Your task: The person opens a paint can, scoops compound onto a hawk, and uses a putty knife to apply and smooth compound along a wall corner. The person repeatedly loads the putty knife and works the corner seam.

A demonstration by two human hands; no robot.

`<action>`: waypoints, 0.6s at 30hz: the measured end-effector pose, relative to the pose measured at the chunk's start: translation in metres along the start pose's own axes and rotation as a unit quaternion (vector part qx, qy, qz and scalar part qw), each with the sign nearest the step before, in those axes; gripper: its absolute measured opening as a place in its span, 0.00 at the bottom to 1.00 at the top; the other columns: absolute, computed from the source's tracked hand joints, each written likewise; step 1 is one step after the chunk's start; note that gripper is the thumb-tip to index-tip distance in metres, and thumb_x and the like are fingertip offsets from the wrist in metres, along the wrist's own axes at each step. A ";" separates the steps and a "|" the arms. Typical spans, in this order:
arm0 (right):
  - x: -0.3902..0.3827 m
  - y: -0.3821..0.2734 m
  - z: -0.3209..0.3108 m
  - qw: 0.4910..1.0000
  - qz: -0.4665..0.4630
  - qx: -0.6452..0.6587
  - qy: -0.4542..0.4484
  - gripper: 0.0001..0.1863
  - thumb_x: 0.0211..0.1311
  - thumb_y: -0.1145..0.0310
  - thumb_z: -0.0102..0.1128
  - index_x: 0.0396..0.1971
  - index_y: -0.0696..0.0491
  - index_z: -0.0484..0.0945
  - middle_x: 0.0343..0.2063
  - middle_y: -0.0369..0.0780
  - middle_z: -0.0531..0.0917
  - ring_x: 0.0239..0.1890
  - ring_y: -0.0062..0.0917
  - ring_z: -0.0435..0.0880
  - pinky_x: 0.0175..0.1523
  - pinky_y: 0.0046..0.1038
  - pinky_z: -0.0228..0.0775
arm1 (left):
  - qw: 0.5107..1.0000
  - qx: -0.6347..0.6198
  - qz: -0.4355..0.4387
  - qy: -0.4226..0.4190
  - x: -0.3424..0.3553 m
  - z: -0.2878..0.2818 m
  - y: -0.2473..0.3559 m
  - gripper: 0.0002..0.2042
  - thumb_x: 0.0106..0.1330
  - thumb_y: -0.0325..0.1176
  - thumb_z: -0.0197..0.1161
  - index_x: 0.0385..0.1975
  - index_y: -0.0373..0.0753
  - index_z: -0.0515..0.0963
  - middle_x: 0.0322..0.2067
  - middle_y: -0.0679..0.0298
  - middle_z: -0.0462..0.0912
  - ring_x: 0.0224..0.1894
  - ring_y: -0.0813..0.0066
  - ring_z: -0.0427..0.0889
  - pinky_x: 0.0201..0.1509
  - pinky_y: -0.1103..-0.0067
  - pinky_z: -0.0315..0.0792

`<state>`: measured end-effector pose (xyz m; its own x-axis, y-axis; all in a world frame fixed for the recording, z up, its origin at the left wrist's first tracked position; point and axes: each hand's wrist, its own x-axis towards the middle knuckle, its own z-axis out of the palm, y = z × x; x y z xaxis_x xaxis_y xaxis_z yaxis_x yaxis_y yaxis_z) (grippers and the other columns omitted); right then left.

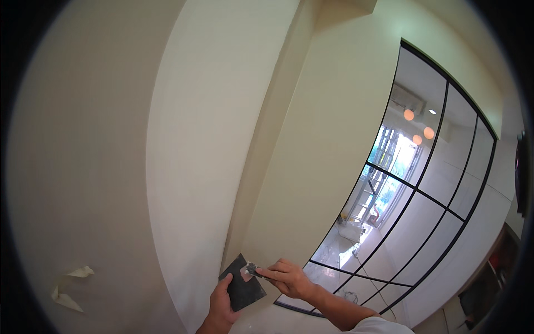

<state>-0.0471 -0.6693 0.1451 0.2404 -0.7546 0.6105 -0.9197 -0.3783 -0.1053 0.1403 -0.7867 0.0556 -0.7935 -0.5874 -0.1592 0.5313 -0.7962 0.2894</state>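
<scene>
My left hand [222,305] is closed on a dark rectangular putty board [248,294], its thumb lying over the board's left edge. A small pale pinkish dab of putty [245,274] sits on the upper part of the board. From the right, my right hand [293,278] grips a small putty knife [253,269]. The knife's working end is smeared and meets the board beside the dab. Its handle is mostly hidden by my fingers. Both hands are low in the view, in front of a cream wall [311,161].
A black-framed panel of mirror-like panes [384,222] stands right of my hands, reflecting lamps, a bright window and a ladder. A narrow recessed wall strip [267,139] rises beyond the board. Left is a white wall [206,139]; a curled pale strip [72,286] lies at lower left.
</scene>
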 end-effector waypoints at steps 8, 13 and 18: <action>-0.029 0.000 -0.007 0.973 0.213 0.091 -0.014 0.11 0.77 0.69 0.63 0.53 0.50 0.89 0.30 0.38 0.83 0.33 0.28 0.80 0.43 0.30 0.75 | 0.979 0.112 0.166 -0.046 -0.002 0.003 0.002 0.14 0.81 0.35 0.59 0.58 0.33 0.79 0.50 0.57 0.89 0.51 0.64 0.89 0.58 0.65 0.85; -0.040 -0.016 0.000 0.901 0.351 0.256 -0.004 0.23 0.86 0.54 0.50 0.33 0.56 0.80 0.23 0.37 0.75 0.29 0.22 0.75 0.39 0.29 0.70 | 0.879 0.271 0.392 -0.010 0.020 0.001 -0.012 0.11 0.81 0.29 0.60 0.53 0.29 0.81 0.45 0.61 0.89 0.44 0.76 0.86 0.50 0.75 0.82; -0.048 -0.024 0.006 0.919 0.337 0.204 0.012 0.25 0.86 0.53 0.49 0.31 0.56 0.79 0.24 0.37 0.76 0.30 0.22 0.74 0.39 0.30 0.70 | 0.870 0.275 0.408 -0.020 0.020 -0.005 -0.007 0.11 0.80 0.29 0.60 0.52 0.27 0.81 0.45 0.60 0.89 0.44 0.76 0.85 0.51 0.75 0.80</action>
<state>-0.0345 -0.6273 0.1136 -0.3517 -0.8814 0.3152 -0.6630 -0.0032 -0.7486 0.1221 -0.7936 0.0456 -0.2335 -0.9105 0.3412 0.7089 0.0807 0.7006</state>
